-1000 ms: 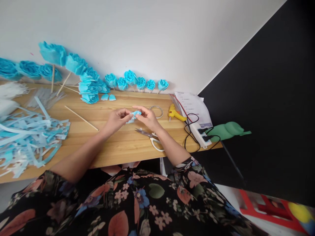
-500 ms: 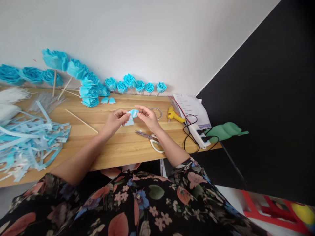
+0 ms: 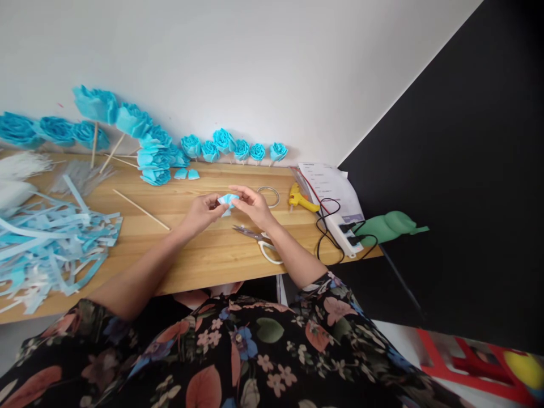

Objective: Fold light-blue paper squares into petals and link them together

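Observation:
Between my two hands is a small piece of light-blue crepe paper [image 3: 228, 199], pinched at both sides above the wooden table. My left hand [image 3: 205, 212] grips its left edge with thumb and fingers. On the other side my right hand [image 3: 251, 205] pinches the paper's right edge, its index finger raised along the top. Another pale-blue scrap shows just below the paper, partly hidden. Scissors [image 3: 258, 237] with white handles lie by my right forearm, which covers part of them. A roll of tape [image 3: 269, 196] lies behind my right hand.
Blue paper roses [image 3: 224, 140] line the wall, several on sticks. Two blue paper petals [image 3: 187, 174] lie behind my hands. Left are a bare stick [image 3: 141, 209] and a heap of paper strips [image 3: 55, 243]. Right are a yellow glue gun [image 3: 302, 198], papers [image 3: 327, 187] and a corded power strip [image 3: 347, 238].
The blue paper has turned and shifted slightly in my fingers, and my hands have come a little closer together. The other things on the table stay where they were.

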A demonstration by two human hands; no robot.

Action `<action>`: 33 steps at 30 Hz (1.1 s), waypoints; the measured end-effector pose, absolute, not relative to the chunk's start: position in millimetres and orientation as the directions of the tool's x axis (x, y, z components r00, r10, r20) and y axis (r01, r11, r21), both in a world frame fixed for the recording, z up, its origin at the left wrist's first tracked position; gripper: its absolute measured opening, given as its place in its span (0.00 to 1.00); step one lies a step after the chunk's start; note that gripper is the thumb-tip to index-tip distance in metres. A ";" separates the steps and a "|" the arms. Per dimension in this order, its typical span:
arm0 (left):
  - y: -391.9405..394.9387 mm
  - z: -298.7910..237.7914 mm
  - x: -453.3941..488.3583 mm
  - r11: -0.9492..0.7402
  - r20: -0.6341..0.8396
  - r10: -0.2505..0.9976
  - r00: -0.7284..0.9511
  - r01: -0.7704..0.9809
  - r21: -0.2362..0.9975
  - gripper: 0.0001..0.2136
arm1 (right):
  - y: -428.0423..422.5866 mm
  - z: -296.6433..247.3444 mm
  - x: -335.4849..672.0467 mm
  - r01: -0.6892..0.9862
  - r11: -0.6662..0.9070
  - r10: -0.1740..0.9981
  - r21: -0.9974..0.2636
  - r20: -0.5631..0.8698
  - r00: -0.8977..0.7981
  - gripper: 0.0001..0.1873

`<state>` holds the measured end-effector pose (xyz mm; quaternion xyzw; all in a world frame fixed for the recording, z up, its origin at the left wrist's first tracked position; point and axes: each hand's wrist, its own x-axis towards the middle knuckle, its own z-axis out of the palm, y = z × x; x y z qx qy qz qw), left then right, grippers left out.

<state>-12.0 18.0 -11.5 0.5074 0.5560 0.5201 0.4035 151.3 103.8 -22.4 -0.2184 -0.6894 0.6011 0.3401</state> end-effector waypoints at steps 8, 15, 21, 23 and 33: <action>17.8 -11.1 -14.8 -0.087 0.111 0.987 -0.113 0.206 0.975 0.11 | 101.9 -19.5 151.5 -0.061 0.208 0.728 -0.976 0.196 -0.657 0.22; 19.2 -10.2 -18.2 -0.064 0.077 0.983 -0.166 0.078 0.995 0.14 | 107.8 -22.9 152.2 -0.093 0.206 0.754 -0.974 0.219 -0.620 0.21; 21.1 -9.4 -20.3 -0.095 0.102 0.972 -0.210 0.041 0.995 0.13 | 108.6 -24.6 151.2 -0.082 0.203 0.749 -0.976 0.209 -0.629 0.22; 22.6 -10.2 -23.2 -0.088 0.101 0.970 -0.220 0.066 0.994 0.12 | 108.5 -24.4 151.2 -0.101 0.206 0.748 -0.973 0.223 -0.625 0.21; 32.0 -9.4 -89.0 -0.039 0.383 0.667 -0.639 0.483 0.875 0.05 | 116.6 -25.1 150.9 -0.092 0.120 0.866 -0.988 0.150 -0.477 0.18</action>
